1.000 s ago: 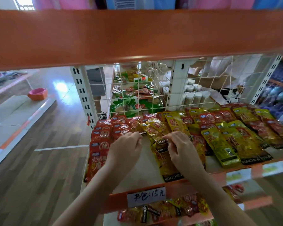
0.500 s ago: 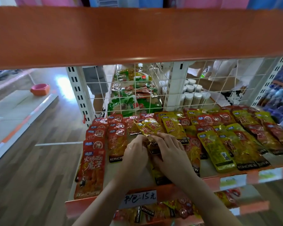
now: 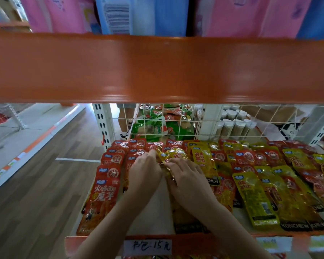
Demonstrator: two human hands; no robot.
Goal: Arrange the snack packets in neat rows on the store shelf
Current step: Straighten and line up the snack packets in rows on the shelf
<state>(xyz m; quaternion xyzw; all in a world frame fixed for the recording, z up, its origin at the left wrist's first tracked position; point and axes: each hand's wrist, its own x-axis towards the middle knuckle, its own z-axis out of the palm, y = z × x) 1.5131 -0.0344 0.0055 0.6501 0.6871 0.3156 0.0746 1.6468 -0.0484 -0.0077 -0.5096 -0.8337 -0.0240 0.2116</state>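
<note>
Both hands reach onto the store shelf (image 3: 153, 208), meeting side by side in its left half, toward the back edge. The left hand (image 3: 145, 172) lies with its fingers curled forward, the fingertips (image 3: 153, 153) pinching the crumpled top of a yellow packet (image 3: 173, 155) where the red and yellow rows meet. The right hand (image 3: 185, 176) lies just beside it, palm down, fingers bent over the same shiny yellow packet, which is gathered up between the two hands; how firmly the right fingers grip cannot be told through the blur.

The snack packets cover the shelf from the left edge to the right edge. A row of red packets (image 3: 106, 186) runs along the left edge from back to front, overlapping like tiles, with a second red row just right of it, partly hidden by the left wrist. A bare strip of shelf shows under the forearms. Right of the hands lie yellow packets (image 3: 254, 199) and mixed red ones, less even, reaching the front edge.

A handwritten price label (image 3: 148, 246) sits on the orange front lip. A white wire grid (image 3: 178, 126) closes the back edge, with green packs (image 3: 150, 128) behind it. An orange upper shelf rail (image 3: 161, 68) crosses above.
</note>
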